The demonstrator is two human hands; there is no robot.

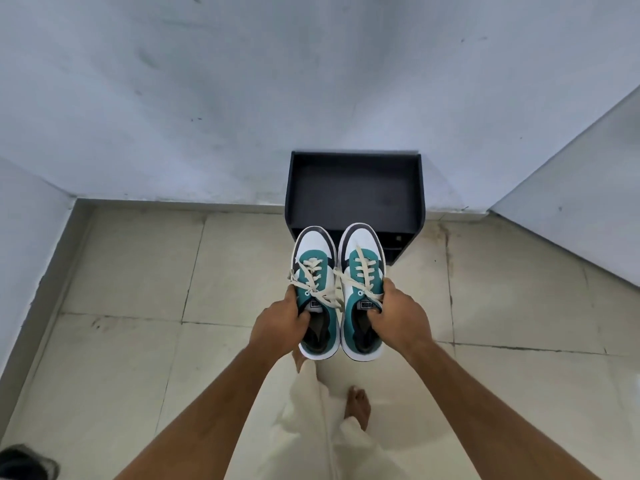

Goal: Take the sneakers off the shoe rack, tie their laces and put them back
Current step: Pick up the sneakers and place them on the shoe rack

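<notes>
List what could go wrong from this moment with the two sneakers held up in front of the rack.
1. Each hand, left hand and right hand, grips only a collar, so the left sneaker or right sneaker may slip.
2. The laces cross between the shoes and could snag when they are parted.
3. The bare foot is below; a dropped shoe might hit it.

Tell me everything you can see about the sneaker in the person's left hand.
The left sneaker is white with a teal lace panel and collar, dark trim around the toe and a pale sole edge. Its cream laces look knotted, with loops and ends spilling to both sides. A label with lettering sits on the tongue. It is held in the air, toe pointing away toward the dark shoe rack, close beside its twin. The left hand grips its collar, thumb inside the opening.
</notes>
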